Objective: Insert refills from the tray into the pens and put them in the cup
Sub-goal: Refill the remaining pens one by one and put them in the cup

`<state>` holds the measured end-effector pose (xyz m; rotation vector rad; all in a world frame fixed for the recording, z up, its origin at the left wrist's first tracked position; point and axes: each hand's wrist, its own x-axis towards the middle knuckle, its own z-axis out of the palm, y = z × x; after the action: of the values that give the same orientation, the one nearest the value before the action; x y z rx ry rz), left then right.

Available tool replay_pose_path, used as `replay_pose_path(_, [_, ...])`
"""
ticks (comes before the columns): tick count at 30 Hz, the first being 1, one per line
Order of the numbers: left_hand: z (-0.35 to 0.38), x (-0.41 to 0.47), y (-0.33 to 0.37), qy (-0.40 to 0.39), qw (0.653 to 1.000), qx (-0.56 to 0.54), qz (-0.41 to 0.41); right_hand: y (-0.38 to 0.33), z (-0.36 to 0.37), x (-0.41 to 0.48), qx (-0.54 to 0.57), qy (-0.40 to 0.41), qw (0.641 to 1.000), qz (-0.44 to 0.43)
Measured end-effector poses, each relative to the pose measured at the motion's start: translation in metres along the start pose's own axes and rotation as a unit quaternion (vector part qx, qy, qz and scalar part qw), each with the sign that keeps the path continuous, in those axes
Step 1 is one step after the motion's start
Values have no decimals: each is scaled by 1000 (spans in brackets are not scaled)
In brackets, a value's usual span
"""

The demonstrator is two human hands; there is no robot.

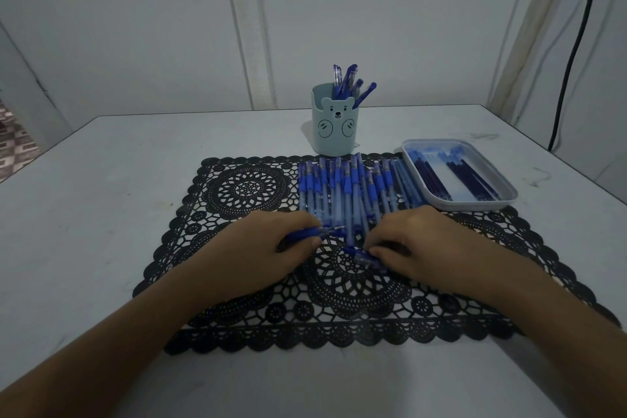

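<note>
**Pale Table, Black Lace Mat: Both Hands on Pens**

A pale grey table stood against a plain light wall, with a black openwork plastic placemat spread across it. Over the mat, the left hand gripped a blue pen with a clear barrel, its fingers curled round it and the tip pointing toward the right hand. The right hand's curled fingertips pinched a second blue pen that lay on the mat just below and beside the left hand's pen tip; only part of it showed.

Directly beyond both grips, touching the knuckles' far side, lay a row of clear pens with blue grip sleeves, side by side on the mat. Farther off, straight ahead of the grips, a light blue bear-faced plastic cup stood upright holding several blue-capped pens. Beyond and to the right of the right hand sat a shallow pale rectangular tray containing dark blue refills, its near edge resting on the mat. A black cable hung down the wall at far right.
</note>
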<state>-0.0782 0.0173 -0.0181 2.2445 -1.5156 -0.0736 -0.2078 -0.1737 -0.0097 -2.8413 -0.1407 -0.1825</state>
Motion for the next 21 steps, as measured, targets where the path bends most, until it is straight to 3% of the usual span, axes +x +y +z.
replay_pose_path(6, [0, 0, 0, 5, 1000, -3, 3, -2, -3, 0, 38, 23, 999, 28])
replay_pose_path(10, [0, 1, 1, 6, 1000, -1, 11, -7, -5, -1, 219, 148, 962, 66])
replay_pose_path(12, [0, 1, 1, 8, 1000, -4, 14, -11, -3, 0, 269, 174, 945, 59])
replay_pose_path(21, [-1, 1, 4, 9, 1000, -9, 12, -15, 2, 1, 273, 176, 944, 55])
